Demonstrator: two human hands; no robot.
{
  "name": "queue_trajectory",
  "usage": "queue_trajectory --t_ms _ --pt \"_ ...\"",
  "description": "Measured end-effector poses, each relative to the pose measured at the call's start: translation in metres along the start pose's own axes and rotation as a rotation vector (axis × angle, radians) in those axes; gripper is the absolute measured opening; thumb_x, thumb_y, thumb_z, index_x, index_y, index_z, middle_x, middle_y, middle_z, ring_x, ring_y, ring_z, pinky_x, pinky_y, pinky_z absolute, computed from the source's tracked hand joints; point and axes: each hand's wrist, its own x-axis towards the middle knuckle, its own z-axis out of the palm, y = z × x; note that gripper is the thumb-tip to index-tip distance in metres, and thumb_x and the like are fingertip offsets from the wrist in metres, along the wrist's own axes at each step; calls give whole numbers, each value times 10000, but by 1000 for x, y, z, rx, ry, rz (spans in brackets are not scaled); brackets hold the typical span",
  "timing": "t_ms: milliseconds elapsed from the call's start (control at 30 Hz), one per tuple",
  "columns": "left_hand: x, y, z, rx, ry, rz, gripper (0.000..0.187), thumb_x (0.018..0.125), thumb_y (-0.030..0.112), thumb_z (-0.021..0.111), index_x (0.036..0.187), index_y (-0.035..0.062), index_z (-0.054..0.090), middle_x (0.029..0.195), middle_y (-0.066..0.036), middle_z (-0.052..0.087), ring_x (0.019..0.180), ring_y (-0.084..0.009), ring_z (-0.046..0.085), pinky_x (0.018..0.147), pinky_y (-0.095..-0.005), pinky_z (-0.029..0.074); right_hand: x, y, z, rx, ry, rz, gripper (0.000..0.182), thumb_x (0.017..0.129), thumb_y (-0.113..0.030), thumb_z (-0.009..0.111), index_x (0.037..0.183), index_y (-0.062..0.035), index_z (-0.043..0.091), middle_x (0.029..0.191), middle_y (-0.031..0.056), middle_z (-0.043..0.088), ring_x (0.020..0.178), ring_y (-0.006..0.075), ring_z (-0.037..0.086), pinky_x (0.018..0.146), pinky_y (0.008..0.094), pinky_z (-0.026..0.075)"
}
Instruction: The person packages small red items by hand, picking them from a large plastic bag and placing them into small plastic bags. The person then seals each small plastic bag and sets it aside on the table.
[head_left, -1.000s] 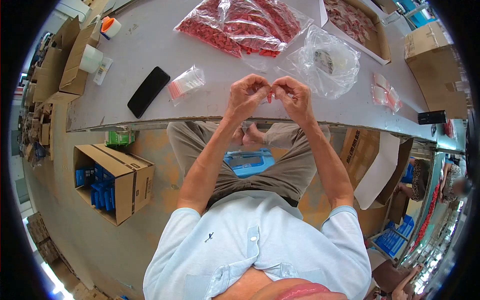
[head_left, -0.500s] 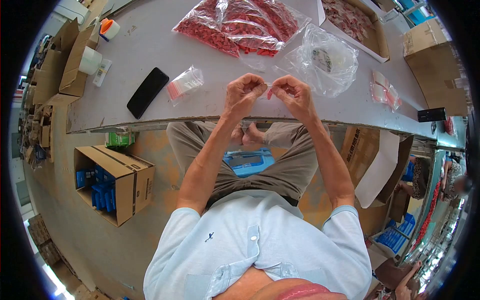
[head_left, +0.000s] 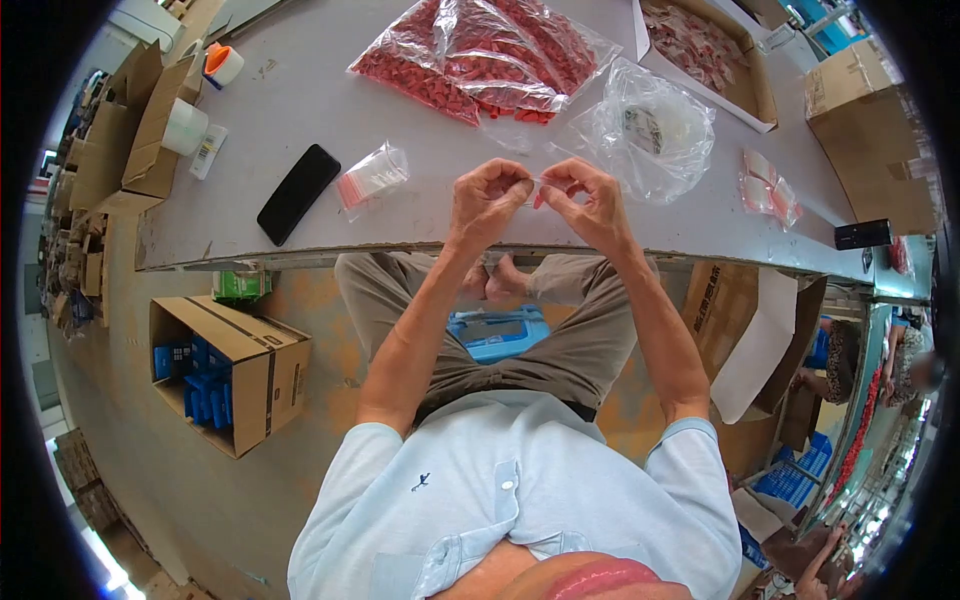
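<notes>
Both my hands meet above the table's front edge, fingertips pinched close together. My left hand (head_left: 489,205) is closed on one side of what looks like a small clear plastic bag (head_left: 535,183). The other side is pinched by my right hand (head_left: 588,205), and a small red piece (head_left: 539,199) shows beside its fingertips. Fingers hide most of the bag. Left of my hands lies a pack of small clear bags with red edges (head_left: 372,180). Beyond them is a large clear bag of red pieces (head_left: 480,60). A crumpled clear bag with a roll inside (head_left: 655,130) is just right.
A black phone (head_left: 298,195) and an open carton (head_left: 150,150) are on the table's left. A tray of filled small bags (head_left: 765,105), another bag pack (head_left: 768,190) and a cardboard box (head_left: 865,130) are at right. A carton with blue packs (head_left: 235,375) stands on the floor.
My hands have moved slightly toward me, with fingertips still together. Less of the red piece shows now. The view has shifted a little; the table things stay put.
</notes>
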Motion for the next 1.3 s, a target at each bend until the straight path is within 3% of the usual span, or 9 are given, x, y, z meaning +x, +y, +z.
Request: queue_trajectory --t_ms 33,133,233,533,833,1033,1100,1200,1300 --pt "0 -2 0 3 0 -3 114 953 -30 706 1060 4 728 949 -17 739 876 -59 674 779 -209 553 3 -3 1 -65 -3 -88 114 861 -77 755 960 -20 757 889 68 738 728 149 681 656 287 537" --pt "1 -7 2 -21 -12 12 111 948 -26 712 1053 4 729 938 -14 735 870 -55 667 773 -211 549 9 -15 3 -137 -29 -64 114 815 -51 729 919 -17 760 841 77 722 718 179 681 665 299 542" --pt "0 -8 3 64 40 94 83 916 -4 732 998 1 749 879 -11 742 813 -60 668 727 -233 552 8 -18 3 -208 -31 -42 85 796 -44 715 862 -7 755 800 74 715 696 159 673 642 294 539" --pt "0 -5 -1 -66 32 6 110 936 -23 695 1035 0 736 906 -13 725 828 -63 655 749 -217 538 -2 -10 -3 -77 52 123 124 844 -57 711 909 27 774 751 74 745 654 86 669 603 249 555" --pt "2 -1 -3 -140 44 11 143 922 -29 685 1058 0 716 937 -16 716 815 -67 649 757 -230 536 -3 -8 -3 138 78 228 153 876 -68 702 956 44 768 783 75 752 673 89 701 600 247 583" --pt "2 7 1 -170 -119 47 232 929 -9 715 1157 -10 671 1005 -12 693 859 -94 656 769 -250 543 -2 -11 -4 32 29 194 134 881 -64 697 944 29 770 804 76 760 710 113 713 659 276 594" --pt "2 6 4 -77 -87 -57 167 933 -25 716 1095 -22 679 982 -25 677 868 -121 672 776 -271 553 -1 -19 -4 -14 30 149 128 883 -63 698 942 24 770 808 76 762 722 118 714 670 281 593" --pt "4 -3 -1 -55 -137 55 105 933 -58 706 1033 -32 686 966 -50 666 854 -149 693 777 -283 561 -1 -26 -5 -64 6 83 114 889 -62 706 947 13 770 818 79 762 740 122 713 685 285 590" --pt "3 -5 -1 -157 -147 32 61 937 -75 700 980 -33 696 954 -66 656 858 -165 704 777 -282 561 -1 -25 -10 -23 -39 71 107 906 -60 723 974 9 769 842 74 763 764 103 706 694 274 588"
